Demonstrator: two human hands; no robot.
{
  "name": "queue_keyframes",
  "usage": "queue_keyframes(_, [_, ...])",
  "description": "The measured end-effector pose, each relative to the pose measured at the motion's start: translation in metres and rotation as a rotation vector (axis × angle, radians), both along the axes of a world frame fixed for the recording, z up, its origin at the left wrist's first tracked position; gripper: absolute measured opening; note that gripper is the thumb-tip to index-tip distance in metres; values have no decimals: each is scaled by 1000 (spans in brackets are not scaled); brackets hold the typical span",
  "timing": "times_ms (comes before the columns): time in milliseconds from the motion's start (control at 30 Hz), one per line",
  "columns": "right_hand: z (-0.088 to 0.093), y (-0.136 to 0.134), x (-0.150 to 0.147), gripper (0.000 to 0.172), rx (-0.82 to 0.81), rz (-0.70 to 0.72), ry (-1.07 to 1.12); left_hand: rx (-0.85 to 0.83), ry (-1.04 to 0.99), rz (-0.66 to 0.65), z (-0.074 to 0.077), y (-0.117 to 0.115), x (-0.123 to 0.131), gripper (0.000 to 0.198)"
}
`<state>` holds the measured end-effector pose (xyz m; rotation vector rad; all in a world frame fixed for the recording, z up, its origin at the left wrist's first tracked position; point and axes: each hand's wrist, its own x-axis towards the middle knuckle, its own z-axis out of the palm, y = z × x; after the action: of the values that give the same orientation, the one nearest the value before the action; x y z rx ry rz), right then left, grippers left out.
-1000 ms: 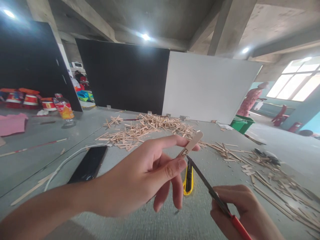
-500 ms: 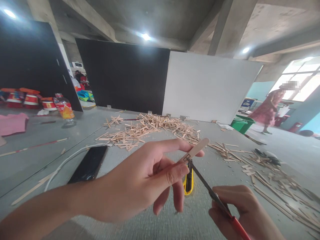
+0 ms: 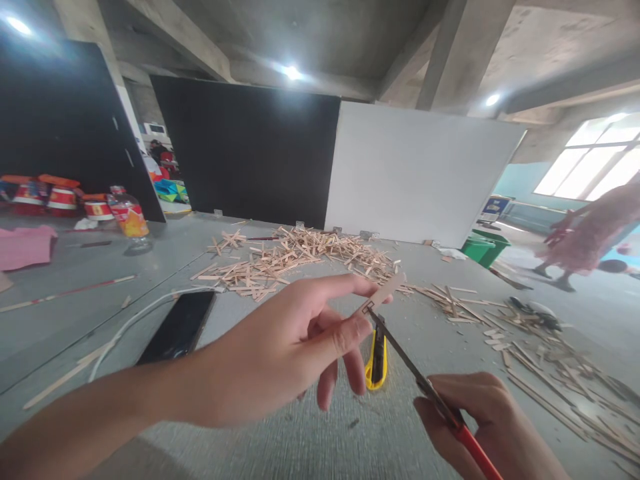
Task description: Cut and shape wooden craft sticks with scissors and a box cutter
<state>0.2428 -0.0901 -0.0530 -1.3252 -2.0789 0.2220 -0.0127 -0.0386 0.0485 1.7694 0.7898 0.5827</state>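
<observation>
Pinched between the thumb and forefinger of my left hand (image 3: 300, 350) is a wooden craft stick (image 3: 390, 290), tilted up to the right. Small dark-outlined squarish marks show on it near my thumb; whether they are cut through I cannot tell. My right hand (image 3: 493, 417), at the lower right, grips a red-handled tool (image 3: 407, 363) with a long, thin, dark metal blade. The tip of that blade touches the stick at the marks. Below the stick, on the table, lies a yellow and black utility knife (image 3: 377, 363), its upper end near the blade.
A heap of craft sticks (image 3: 300, 257) lies behind my hands, with more wooden strips (image 3: 555, 373) strewn at the right. To the left are a phone (image 3: 180, 327), a white cable (image 3: 125, 327) and a bottle (image 3: 129, 217). A person (image 3: 593, 223) walks beyond green bins (image 3: 485, 248).
My left hand and the craft stick have shifted slightly left, and the blade tip has followed. More of the yellow knife shows. The person in the background has moved right and nearer.
</observation>
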Motion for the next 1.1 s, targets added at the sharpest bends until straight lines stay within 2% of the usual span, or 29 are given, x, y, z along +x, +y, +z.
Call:
queue_keyframes(133, [1, 0, -2, 42, -26, -34, 15, -20, 13, 9, -2, 4, -1, 38])
queue_keyframes(333, [1, -1, -2, 40, -54, -25, 19, -8, 32, -38, 2, 8, -1, 43])
queue_keyframes(667, [0, 1, -1, 41, -82, 23, 103, -181, -161, -204, 4, 17, 9, 35])
queue_keyframes(967, [-4, 6, 2, 45, -50, 95, 165, -336, -333, -437, -10, 28, 13, 36])
queue_keyframes(1033, [-1, 8, 3, 46, -87, 88, 149, -316, -326, -440, -9, 26, 13, 36])
queue_keyframes(1100, [2, 8, 5, 51, -205, 89, 125, -235, -297, -354, -6, 22, 13, 36])
